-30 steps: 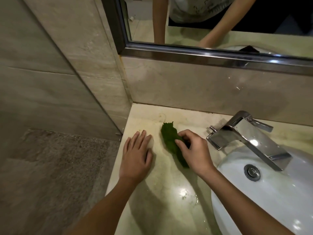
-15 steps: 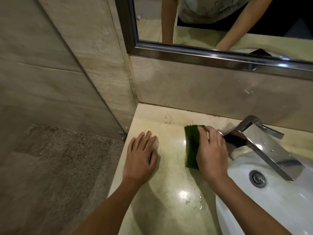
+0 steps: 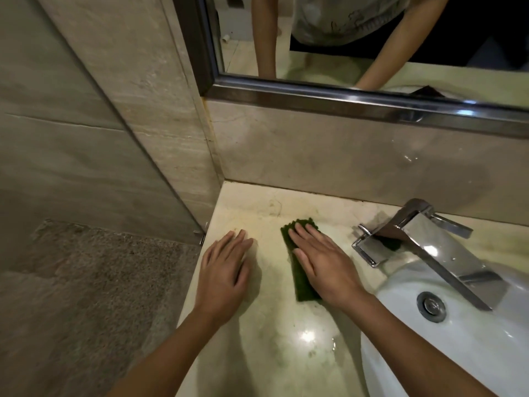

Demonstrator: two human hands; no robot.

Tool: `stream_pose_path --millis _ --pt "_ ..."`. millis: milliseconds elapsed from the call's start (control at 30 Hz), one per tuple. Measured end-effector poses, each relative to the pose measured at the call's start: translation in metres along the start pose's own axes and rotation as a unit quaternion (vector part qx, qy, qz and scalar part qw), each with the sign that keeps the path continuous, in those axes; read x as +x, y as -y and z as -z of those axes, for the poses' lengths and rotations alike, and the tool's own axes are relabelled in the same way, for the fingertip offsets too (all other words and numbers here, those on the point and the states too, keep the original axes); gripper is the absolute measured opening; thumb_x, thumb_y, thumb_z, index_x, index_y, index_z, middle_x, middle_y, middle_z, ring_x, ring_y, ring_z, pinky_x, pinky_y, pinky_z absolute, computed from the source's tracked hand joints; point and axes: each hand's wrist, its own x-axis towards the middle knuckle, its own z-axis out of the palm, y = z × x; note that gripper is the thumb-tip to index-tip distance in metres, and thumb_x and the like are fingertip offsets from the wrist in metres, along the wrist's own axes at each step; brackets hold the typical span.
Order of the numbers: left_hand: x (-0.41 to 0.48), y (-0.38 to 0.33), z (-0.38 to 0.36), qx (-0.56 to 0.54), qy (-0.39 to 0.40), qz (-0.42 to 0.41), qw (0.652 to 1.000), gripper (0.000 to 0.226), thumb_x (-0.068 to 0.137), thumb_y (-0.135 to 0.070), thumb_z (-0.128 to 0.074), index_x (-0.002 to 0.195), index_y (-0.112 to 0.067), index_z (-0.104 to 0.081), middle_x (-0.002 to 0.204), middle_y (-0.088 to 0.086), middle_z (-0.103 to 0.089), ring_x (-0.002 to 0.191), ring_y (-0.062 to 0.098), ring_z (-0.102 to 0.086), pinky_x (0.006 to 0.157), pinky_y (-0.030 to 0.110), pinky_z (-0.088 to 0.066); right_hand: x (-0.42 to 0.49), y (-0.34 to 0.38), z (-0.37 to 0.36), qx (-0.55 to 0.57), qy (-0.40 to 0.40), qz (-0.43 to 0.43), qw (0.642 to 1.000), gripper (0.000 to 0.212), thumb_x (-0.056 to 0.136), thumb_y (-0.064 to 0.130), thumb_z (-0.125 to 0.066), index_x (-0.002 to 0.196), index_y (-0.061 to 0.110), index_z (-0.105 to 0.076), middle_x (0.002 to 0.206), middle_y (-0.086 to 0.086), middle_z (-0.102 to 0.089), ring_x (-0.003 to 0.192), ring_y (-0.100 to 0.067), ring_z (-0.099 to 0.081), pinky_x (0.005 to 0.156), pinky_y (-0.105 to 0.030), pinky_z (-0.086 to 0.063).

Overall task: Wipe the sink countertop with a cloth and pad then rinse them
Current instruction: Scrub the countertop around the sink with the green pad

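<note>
A dark green scouring pad (image 3: 297, 270) lies flat on the cream stone countertop (image 3: 274, 348), left of the basin. My right hand (image 3: 323, 262) presses down on the pad with straight fingers and covers most of its right side. My left hand (image 3: 226, 270) rests flat on the countertop near its left edge, apart from the pad. No cloth is in view.
A white basin (image 3: 458, 348) with a metal drain sits at the right, under a chrome faucet (image 3: 423, 239). A stone backsplash and a metal-framed mirror (image 3: 357, 98) stand behind. The countertop ends at the left beside a glass panel (image 3: 120, 167) and a speckled floor.
My right hand slid the pad from beside the faucet back to the left, and its fingers now lie straight on the flattened pad. My left hand stayed flat in place.
</note>
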Motion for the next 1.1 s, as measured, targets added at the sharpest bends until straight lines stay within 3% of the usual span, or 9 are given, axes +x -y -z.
stream_pose_path --millis 100,200,333,400,500,633,833,1000,1100 --pt "0.021 0.008 0.005 0.047 -0.021 -0.016 0.999 0.045 0.09 -0.031 -0.036 0.13 -0.02 -0.054 0.141 -0.003 -0.048 0.132 0.016 -0.036 0.104 0.028 -0.021 0.012 -0.01 -0.004 -0.053 -0.051 -0.055 0.996 0.058 0.099 0.044 -0.008 0.14 0.019 -0.04 0.146 0.003 -0.038 0.136 -0.015 -0.034 0.113 -0.029 -0.022" --pt "0.044 0.018 0.001 0.087 0.008 -0.007 0.996 0.051 0.093 -0.033 -0.028 0.139 -0.019 -0.043 0.149 0.001 -0.038 0.14 0.018 -0.024 0.111 0.032 -0.016 0.024 -0.001 -0.016 -0.046 -0.071 -0.153 0.985 0.061 0.095 0.04 -0.007 0.145 0.014 -0.03 0.151 -0.001 -0.028 0.141 -0.016 -0.023 0.114 -0.027 -0.006" --pt "0.048 0.022 -0.006 0.102 0.04 0.008 0.994 0.056 0.094 -0.037 -0.018 0.148 -0.023 -0.027 0.155 -0.002 -0.025 0.144 0.012 -0.013 0.118 0.037 -0.011 0.007 0.006 -0.023 -0.071 -0.112 -0.219 0.967 0.062 0.096 0.039 -0.009 0.146 0.006 -0.024 0.154 -0.009 -0.022 0.142 -0.022 -0.017 0.115 -0.03 -0.004" --pt "0.049 0.021 -0.005 0.099 0.042 0.013 0.994 0.057 0.094 -0.038 -0.016 0.148 -0.024 -0.026 0.155 -0.002 -0.024 0.144 0.012 -0.012 0.118 0.04 -0.014 0.018 0.016 -0.023 -0.062 -0.084 -0.258 0.96 0.061 0.099 0.04 -0.014 0.147 0.003 -0.012 0.156 -0.014 -0.011 0.144 -0.025 -0.007 0.115 -0.032 0.002" --pt "0.05 0.019 -0.005 0.089 0.042 0.012 0.995 0.058 0.093 -0.036 -0.016 0.147 -0.022 -0.029 0.154 -0.002 -0.026 0.144 0.012 -0.014 0.117 0.042 -0.016 0.055 0.05 -0.031 -0.062 -0.069 -0.201 0.975 0.062 0.1 0.041 -0.015 0.146 0.002 -0.002 0.155 -0.018 -0.006 0.144 -0.028 -0.003 0.116 -0.037 0.001" --pt "0.048 0.019 -0.004 0.085 0.043 0.012 0.995 0.057 0.092 -0.034 -0.017 0.147 -0.023 -0.028 0.154 -0.003 -0.027 0.144 0.011 -0.013 0.118 0.041 -0.016 0.022 0.056 -0.03 -0.086 -0.029 -0.075 0.993 0.063 0.096 0.041 -0.018 0.145 0.001 -0.026 0.15 -0.017 -0.028 0.14 -0.029 -0.022 0.112 -0.045 -0.026" --pt "0.05 0.021 -0.006 0.082 0.036 0.008 0.996 0.057 0.092 -0.033 -0.018 0.147 -0.023 -0.03 0.153 -0.003 -0.028 0.143 0.012 -0.015 0.117 0.043 -0.018 0.046 0.02 -0.027 -0.083 -0.093 -0.202 0.971 0.064 0.095 0.039 -0.016 0.145 -0.002 -0.023 0.152 -0.019 -0.022 0.142 -0.03 -0.018 0.116 -0.038 -0.011" --pt "0.049 0.02 -0.005 0.079 0.037 0.009 0.996 0.055 0.093 -0.033 -0.019 0.147 -0.025 -0.029 0.154 -0.004 -0.028 0.143 0.01 -0.014 0.118 0.04 -0.015 -0.005 0.044 -0.03 -0.101 -0.035 -0.063 0.992 0.063 0.098 0.044 -0.015 0.146 0.005 -0.023 0.153 -0.012 -0.023 0.142 -0.026 -0.017 0.116 -0.04 -0.017" --pt "0.05 0.022 -0.006 0.078 0.032 0.008 0.996 0.055 0.093 -0.032 -0.02 0.146 -0.024 -0.03 0.153 -0.003 -0.029 0.143 0.011 -0.016 0.117 0.041 -0.016 -0.014 0.004 -0.021 -0.112 -0.05 -0.122 0.985 0.062 0.098 0.043 -0.017 0.148 0.006 -0.02 0.154 -0.01 -0.02 0.143 -0.024 -0.014 0.116 -0.037 -0.008"
